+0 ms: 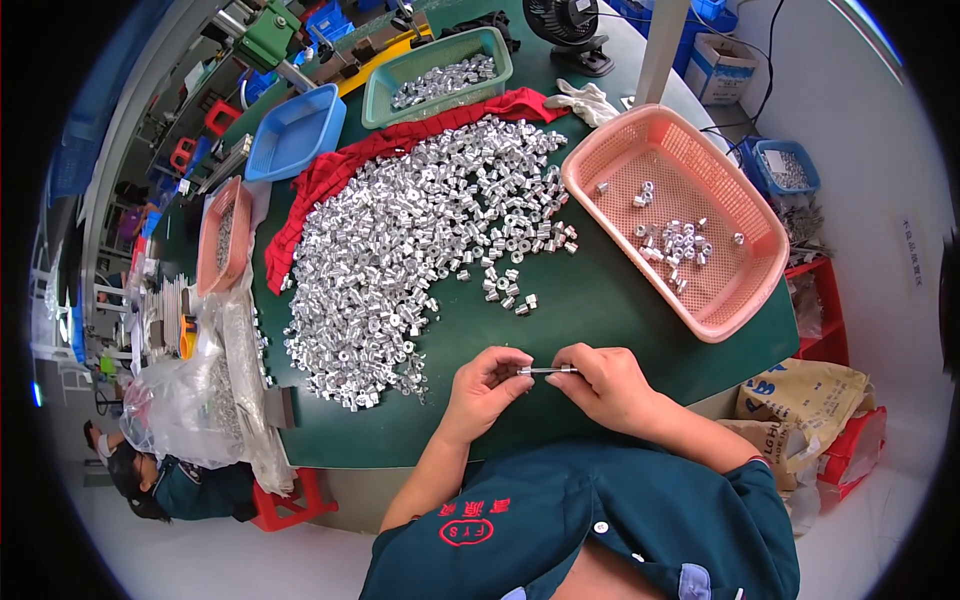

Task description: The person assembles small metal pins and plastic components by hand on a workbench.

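Close to the table's near edge, my right hand (612, 388) pinches a thin silver metal rod (547, 370) by its right end. The rod lies level and reaches across to my left hand (487, 392). My left fingers are curled closed at its other end; what sits inside them is mostly hidden. A wide heap of small silver metal cylinders (400, 240), some showing a hole through the middle, spreads beyond my hands to the left. Several loose cylinders (508, 290) lie between the heap and my hands.
A pink mesh basket (712, 325) with several cylinders stands at right. Red cloth (325, 180) borders the heap; behind are a green basket (490, 45), a blue tray (255, 160), a white glove (585, 100) and a fan (565, 20). Plastic bags (190, 400) and a person (190, 490) are left.
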The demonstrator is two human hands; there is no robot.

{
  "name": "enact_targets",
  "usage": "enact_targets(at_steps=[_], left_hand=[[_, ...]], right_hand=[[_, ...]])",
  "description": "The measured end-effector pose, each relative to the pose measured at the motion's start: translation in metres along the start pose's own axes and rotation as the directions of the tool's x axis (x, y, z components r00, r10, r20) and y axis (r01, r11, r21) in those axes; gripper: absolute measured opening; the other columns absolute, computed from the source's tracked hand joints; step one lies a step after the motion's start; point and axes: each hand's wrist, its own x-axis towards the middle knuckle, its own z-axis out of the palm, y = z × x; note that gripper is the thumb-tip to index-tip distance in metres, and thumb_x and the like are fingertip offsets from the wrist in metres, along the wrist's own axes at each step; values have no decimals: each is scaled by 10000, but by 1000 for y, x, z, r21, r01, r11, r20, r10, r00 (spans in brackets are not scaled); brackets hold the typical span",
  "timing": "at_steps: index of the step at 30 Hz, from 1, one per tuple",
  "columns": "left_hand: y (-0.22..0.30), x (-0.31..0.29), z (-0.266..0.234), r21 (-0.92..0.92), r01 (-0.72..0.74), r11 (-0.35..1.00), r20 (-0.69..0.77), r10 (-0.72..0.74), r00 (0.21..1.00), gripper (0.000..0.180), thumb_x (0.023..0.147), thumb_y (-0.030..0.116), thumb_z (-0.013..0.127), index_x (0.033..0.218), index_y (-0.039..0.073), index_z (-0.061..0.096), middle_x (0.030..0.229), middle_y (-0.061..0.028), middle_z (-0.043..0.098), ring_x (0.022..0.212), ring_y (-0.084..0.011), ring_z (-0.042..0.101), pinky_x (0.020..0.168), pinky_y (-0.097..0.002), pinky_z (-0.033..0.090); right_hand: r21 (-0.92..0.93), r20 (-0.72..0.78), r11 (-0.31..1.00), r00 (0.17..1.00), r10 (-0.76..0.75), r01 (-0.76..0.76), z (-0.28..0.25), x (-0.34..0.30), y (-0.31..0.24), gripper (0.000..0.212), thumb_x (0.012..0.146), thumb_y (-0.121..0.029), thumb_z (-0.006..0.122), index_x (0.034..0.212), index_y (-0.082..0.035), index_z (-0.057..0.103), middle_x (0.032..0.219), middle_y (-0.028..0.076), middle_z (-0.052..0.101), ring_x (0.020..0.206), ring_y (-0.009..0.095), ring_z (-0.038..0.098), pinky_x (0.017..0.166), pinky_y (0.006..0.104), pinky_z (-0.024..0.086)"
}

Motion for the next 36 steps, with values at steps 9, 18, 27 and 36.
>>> enact_targets(at_steps=[9, 18, 27, 36], left_hand=[[-1, 1, 5, 84, -166, 983, -21, 168, 985, 221, 827, -19, 662, 1036, 13, 599, 954, -40, 602, 856, -98, 594, 768, -232, 494], [12, 3, 19, 434, -241, 868, 72, 234, 970, 232, 791, -16, 689, 1007, 4, 607, 969, -90, 611, 868, -162, 611, 764, -262, 506], [8, -1, -3, 18, 67, 998, -174, -62, 983, 158, 856, 33, 607, 1000, 3, 548, 893, -77, 612, 728, -127, 593, 629, -244, 496], [18, 38, 9, 826, -35, 562, -119, 235, 965, 247, 808, 116, 648, 1040, 69, 577, 802, -51, 570, 624, -185, 548, 565, -305, 462]], right_hand=[[-38, 3, 999, 1000, 2, -2, 2, -4, 0, 198, 846, -159, 658, 861, -16, 523, 614, 142, 587, 556, 318, 607, 489, 388, 470], [120, 139, 967, 968, 209, -226, 7, -4, -1, 247, 913, -239, 573, 877, 5, 564, 616, 170, 575, 586, 347, 603, 537, 403, 470], [259, 100, 834, 873, 478, -487, -13, -2, 12, 241, 928, -219, 550, 847, 7, 570, 582, 89, 566, 519, 174, 569, 509, 310, 453], [244, -10, 887, 914, 406, -391, 0, -17, 23, 183, 900, -183, 574, 851, -6, 575, 581, 115, 551, 495, 238, 546, 491, 334, 425]])
